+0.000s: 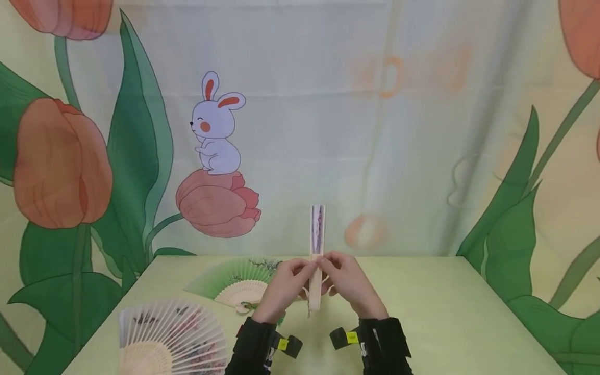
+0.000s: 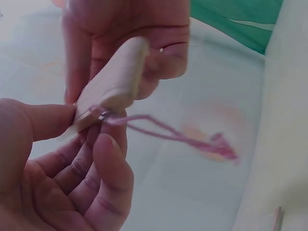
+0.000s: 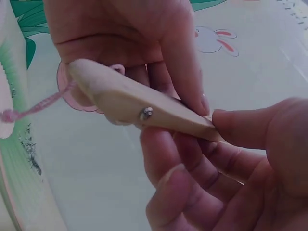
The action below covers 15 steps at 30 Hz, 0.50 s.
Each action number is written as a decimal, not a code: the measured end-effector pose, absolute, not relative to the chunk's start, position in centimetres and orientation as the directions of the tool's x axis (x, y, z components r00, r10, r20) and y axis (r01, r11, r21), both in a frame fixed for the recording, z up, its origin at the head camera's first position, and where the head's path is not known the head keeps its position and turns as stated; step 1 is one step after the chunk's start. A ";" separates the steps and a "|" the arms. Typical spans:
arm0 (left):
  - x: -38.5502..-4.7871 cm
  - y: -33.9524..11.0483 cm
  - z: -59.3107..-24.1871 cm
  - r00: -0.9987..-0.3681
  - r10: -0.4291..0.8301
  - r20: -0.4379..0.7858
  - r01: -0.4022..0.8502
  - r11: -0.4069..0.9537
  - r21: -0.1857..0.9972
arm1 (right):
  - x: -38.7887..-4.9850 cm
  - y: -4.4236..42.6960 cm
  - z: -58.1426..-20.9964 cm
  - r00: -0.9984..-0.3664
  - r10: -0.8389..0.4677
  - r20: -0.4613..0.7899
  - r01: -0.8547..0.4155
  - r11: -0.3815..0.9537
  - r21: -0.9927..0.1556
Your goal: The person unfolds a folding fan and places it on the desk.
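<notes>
A folded hand fan (image 1: 317, 229) stands upright above the table, held between both hands. Its upper part shows a purple patterned strip, and its lower part is pale wood. From the left, my left hand (image 1: 287, 286) pinches it between thumb and fingers; my right hand (image 1: 350, 284) pinches it from the right at about the same height. In the left wrist view a pink cord (image 2: 178, 134) hangs off the fan's wooden end (image 2: 115, 79). The right wrist view shows a metal rivet (image 3: 146, 113) through that end.
Left of the hands, an open green fan (image 1: 241, 281) lies on the pale green table (image 1: 450, 312), partly hidden by the left hand. Nearer and further left lies an open white fan (image 1: 173, 338) with a flower pattern. A printed curtain (image 1: 304, 130) hangs behind the table.
</notes>
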<state>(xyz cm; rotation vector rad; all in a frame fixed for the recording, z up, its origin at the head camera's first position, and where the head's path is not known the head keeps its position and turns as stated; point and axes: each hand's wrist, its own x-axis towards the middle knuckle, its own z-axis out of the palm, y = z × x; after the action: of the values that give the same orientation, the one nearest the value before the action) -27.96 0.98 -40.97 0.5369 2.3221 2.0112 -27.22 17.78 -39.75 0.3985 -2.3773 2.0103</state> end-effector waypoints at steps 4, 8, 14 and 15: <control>-27.3 0.2 -40.6 -0.944 0.254 0.213 0.249 0.119 0.961 | -26.3 17.5 -39.9 -0.968 -0.196 0.157 -0.183 0.121 -0.976; -26.7 -0.2 -40.3 -0.940 0.257 0.226 0.276 0.179 0.944 | -25.8 17.3 -40.1 -0.967 -0.194 0.164 -0.185 0.095 -0.978; -26.4 -0.4 -39.6 -0.930 0.257 0.262 0.322 0.226 0.920 | -25.6 17.0 -39.4 -0.967 -0.171 0.187 -0.204 0.086 -0.975; -26.4 -0.4 -39.6 -0.929 0.257 0.266 0.326 0.230 0.917 | -25.6 17.0 -39.3 -0.968 -0.167 0.185 -0.201 0.087 -0.976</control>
<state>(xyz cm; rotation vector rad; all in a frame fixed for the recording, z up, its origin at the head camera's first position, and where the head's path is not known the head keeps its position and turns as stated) -26.41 -0.37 -39.58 0.5949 2.5090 1.8953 -25.57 16.96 -39.34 0.3889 -2.2964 2.0690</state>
